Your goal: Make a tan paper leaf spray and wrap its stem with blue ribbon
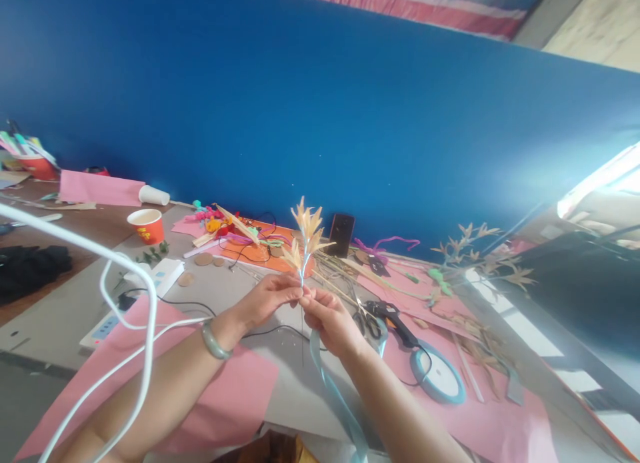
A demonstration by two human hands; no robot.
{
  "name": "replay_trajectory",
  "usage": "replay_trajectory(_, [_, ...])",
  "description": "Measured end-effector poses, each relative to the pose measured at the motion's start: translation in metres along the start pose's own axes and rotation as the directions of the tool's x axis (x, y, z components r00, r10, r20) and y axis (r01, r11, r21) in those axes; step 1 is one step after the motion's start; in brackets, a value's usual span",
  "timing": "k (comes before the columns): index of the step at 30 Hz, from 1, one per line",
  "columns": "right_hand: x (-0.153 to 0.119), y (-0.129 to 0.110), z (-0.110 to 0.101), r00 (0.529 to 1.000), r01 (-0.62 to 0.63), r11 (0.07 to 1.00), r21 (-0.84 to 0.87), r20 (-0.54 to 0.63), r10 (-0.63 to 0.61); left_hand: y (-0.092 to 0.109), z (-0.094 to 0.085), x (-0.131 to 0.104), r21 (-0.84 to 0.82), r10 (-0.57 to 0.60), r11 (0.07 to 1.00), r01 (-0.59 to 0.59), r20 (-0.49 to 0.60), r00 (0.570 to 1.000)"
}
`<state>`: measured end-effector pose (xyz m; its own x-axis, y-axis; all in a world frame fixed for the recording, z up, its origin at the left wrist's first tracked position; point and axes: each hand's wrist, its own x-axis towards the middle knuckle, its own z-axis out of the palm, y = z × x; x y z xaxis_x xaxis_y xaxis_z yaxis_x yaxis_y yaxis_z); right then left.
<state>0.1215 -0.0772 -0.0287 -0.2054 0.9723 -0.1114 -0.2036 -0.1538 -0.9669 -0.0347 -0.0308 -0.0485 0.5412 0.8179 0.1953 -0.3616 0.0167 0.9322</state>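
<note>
Upright in the middle of the view stands a stem with pale yellow-orange pointed flowers [309, 228]. My left hand [273, 297] pinches this stem below the blossoms, its fingers closed; a jade-like bangle [216, 340] circles that wrist. Touching it from the right, my right hand [327, 316] has its fingertips closed at the same spot, with a light blue ribbon [327, 379] running down from them. A thin dark wire end hangs below the fingers. The fingertips overlap, so the exact contact point is hidden.
A glue gun [395, 321], scissors [369, 317] and a blue ribbon roll [439, 375] lie to the right on pink paper. A red paper cup [147, 226], a power strip [105, 326] and white cables [150, 323] are at left. A phone [341, 235] leans against the blue partition [320, 103].
</note>
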Motion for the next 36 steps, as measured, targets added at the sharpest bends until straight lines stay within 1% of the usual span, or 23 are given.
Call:
replay_trajectory(2, [-0.0001, 0.0009, 0.0012, 0.997, 0.027, 0.999, -0.035, -0.073, -0.029, -0.0012, 0.0011, 0.0006, 0.031, 0.022, 0.999, -0.020, -0.068, 0.997])
replay_trajectory(5, [-0.0005, 0.0019, 0.0037, 0.978, 0.095, 0.985, -0.145, -0.169, -0.120, -0.0009, 0.0041, 0.0010, 0.048, 0.053, 0.998, -0.046, -0.155, 0.987])
replay_trajectory(10, [-0.0001, 0.0048, 0.0082, 0.923, 0.195, 0.912, -0.360, -0.247, -0.295, 0.0015, 0.0071, 0.0000, 0.086, 0.070, 0.995, -0.052, -0.226, 0.971])
replay_trajectory(12, [-0.0001, 0.0052, 0.0086, 0.897, 0.225, 0.863, -0.453, -0.249, -0.365, 0.0021, 0.0072, -0.0006, 0.116, 0.075, 0.992, -0.050, -0.228, 0.971])
replay_trajectory(14, [-0.0009, 0.0047, 0.0083, 0.881, 0.238, 0.810, -0.536, -0.231, -0.412, 0.0022, 0.0071, -0.0011, 0.118, 0.064, 0.992, -0.040, -0.213, 0.975])
replay_trajectory(19, [-0.0054, 0.0020, 0.0079, 0.863, 0.262, 0.706, -0.658, -0.169, -0.477, 0.0010, 0.0053, -0.0012, 0.069, -0.011, 0.997, 0.019, -0.120, 0.993])
replay_trajectory(21, [-0.0063, 0.0016, 0.0082, 0.859, 0.266, 0.697, -0.666, -0.164, -0.485, 0.0009, 0.0041, -0.0012, 0.087, -0.006, 0.996, 0.015, -0.100, 0.995])
replay_trajectory(23, [-0.0058, 0.0021, 0.0083, 0.866, 0.259, 0.715, -0.650, -0.171, -0.469, 0.0011, 0.0033, -0.0015, 0.116, 0.004, 0.993, 0.007, -0.101, 0.995])
replay_trajectory(29, [0.0008, 0.0034, 0.0063, 0.900, 0.222, 0.808, -0.546, -0.203, -0.385, 0.0031, 0.0054, -0.0020, 0.186, 0.014, 0.982, 0.016, -0.159, 0.987])
replay_trajectory(32, [0.0022, 0.0007, 0.0051, 0.913, 0.194, 0.829, -0.524, -0.213, -0.348, 0.0037, 0.0070, -0.0017, 0.210, 0.032, 0.978, 0.012, -0.205, 0.978])
replay_trajectory(36, [0.0036, -0.0019, 0.0033, 0.930, 0.183, 0.843, -0.507, -0.189, -0.316, 0.0031, 0.0071, -0.0012, 0.224, 0.016, 0.974, 0.038, -0.233, 0.972])
